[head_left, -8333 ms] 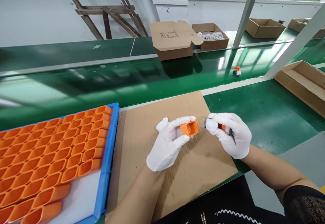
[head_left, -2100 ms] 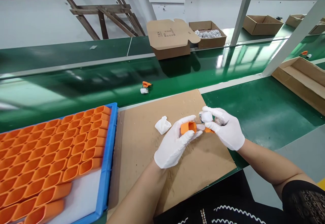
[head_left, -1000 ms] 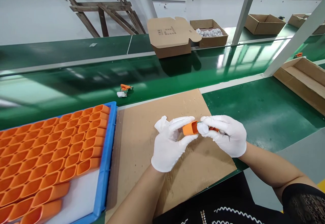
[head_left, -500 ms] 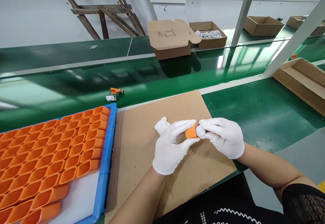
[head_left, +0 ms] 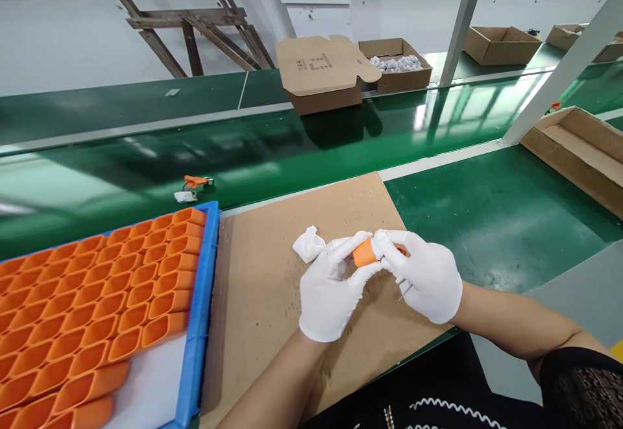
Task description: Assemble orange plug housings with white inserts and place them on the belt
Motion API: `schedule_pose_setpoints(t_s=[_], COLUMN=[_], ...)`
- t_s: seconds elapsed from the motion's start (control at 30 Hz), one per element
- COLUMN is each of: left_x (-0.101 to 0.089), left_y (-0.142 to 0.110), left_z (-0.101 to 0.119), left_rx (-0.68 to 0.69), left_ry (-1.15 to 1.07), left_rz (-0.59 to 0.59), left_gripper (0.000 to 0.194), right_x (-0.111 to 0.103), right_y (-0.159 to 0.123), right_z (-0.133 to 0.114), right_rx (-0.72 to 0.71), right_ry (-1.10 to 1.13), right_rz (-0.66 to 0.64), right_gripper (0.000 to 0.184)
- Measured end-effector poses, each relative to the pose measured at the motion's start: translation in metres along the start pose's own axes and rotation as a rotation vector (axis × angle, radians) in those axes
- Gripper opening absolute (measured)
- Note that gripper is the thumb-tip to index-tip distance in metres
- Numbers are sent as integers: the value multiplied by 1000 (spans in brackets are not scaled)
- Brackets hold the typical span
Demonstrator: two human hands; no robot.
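Note:
Both my hands wear white gloves and meet above a sheet of cardboard (head_left: 263,286). My left hand (head_left: 326,289) is closed around an orange plastic sleeve (head_left: 363,254), which is tilted with one end toward the other hand. At that end, my right hand (head_left: 428,276) pinches a small orange and white part with metal prongs (head_left: 401,249). Its thin prongs stick out below the fingers, and much of it is hidden by the glove. On the cardboard, just beyond the left hand, lies a crumpled white scrap (head_left: 308,245).
To the left, a blue tray (head_left: 207,286) holds rows of orange sleeves (head_left: 163,328) standing on end. An orange and white piece (head_left: 192,185) lies on the green conveyor (head_left: 253,163). Behind are cardboard boxes (head_left: 328,95), one with white pieces. Another box (head_left: 579,150) sits right, near a grey post (head_left: 555,72).
My right hand has turned over the sleeve's end, and an orange bit and metal prongs now show at its fingers. The piece on the conveyor has shifted left.

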State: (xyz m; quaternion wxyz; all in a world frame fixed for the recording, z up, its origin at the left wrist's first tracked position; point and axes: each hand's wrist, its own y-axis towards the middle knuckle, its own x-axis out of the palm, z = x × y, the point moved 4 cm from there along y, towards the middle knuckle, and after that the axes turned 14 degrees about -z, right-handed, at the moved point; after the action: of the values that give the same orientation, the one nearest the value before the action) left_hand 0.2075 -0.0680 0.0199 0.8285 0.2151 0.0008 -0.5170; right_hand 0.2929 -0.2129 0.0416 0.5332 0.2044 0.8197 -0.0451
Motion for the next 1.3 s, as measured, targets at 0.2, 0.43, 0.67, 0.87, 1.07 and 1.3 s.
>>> schedule_pose_setpoints(t_s=[0.2, 0.43, 0.67, 0.87, 1.07, 1.3], left_x=[8, 9, 0, 5, 10, 3], left_y=[1, 13, 8, 8, 6, 10], left_z=[-8, -9, -4, 10, 14, 4], left_rx=[-216, -214, 3, 146, 292, 13], left_ry=[-94, -161, -69, -55, 54, 226], left_rz=[64, -106, -164, -286, -293, -203], left_gripper=[34, 35, 34, 29, 37, 31], right_x=[-1, -12, -6, 2, 13, 6], right_y=[2, 19, 27, 22, 16, 27], right_z=[-13, 29, 26, 17, 25, 24], right_rx=[-23, 175, 189, 98, 277, 265], right_ry=[-188, 962, 1531, 1603, 1542, 1551], right_rz=[65, 73, -466, -494, -426, -417], right_gripper=[51, 33, 44, 32, 42, 48])
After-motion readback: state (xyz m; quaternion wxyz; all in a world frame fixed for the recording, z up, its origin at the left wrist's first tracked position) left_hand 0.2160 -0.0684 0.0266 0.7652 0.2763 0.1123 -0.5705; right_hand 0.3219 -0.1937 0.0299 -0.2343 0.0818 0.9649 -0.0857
